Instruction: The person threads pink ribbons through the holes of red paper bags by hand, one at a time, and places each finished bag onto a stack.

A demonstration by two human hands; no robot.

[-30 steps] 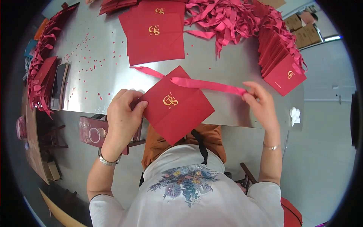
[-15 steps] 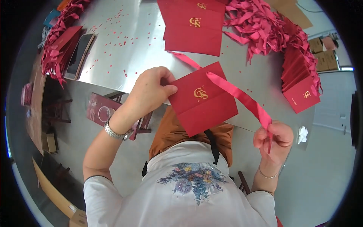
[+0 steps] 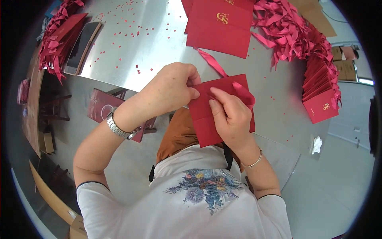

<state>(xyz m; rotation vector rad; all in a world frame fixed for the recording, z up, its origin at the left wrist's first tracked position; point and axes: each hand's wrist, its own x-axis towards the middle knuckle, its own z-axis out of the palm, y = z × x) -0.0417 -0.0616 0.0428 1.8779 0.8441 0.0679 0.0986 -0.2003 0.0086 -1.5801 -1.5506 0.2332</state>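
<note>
Red card (image 3: 211, 119) pinched by left hand (image 3: 173, 89) and right hand (image 3: 229, 115) over the bench (image 3: 131, 59).
Satin ribbon (image 3: 242, 91) looks slippery, so it might slide loose or crease the fold.

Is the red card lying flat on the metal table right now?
No, both hands, left hand and right hand, hold the red card up off the metal table.

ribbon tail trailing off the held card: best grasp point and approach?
Take the ribbon on its free stretch lying flat on the table, between the held card and the card stack. Come from above and pinch across its narrow width, probably best; nearer the card, the left hand and right hand crowd it.
</note>
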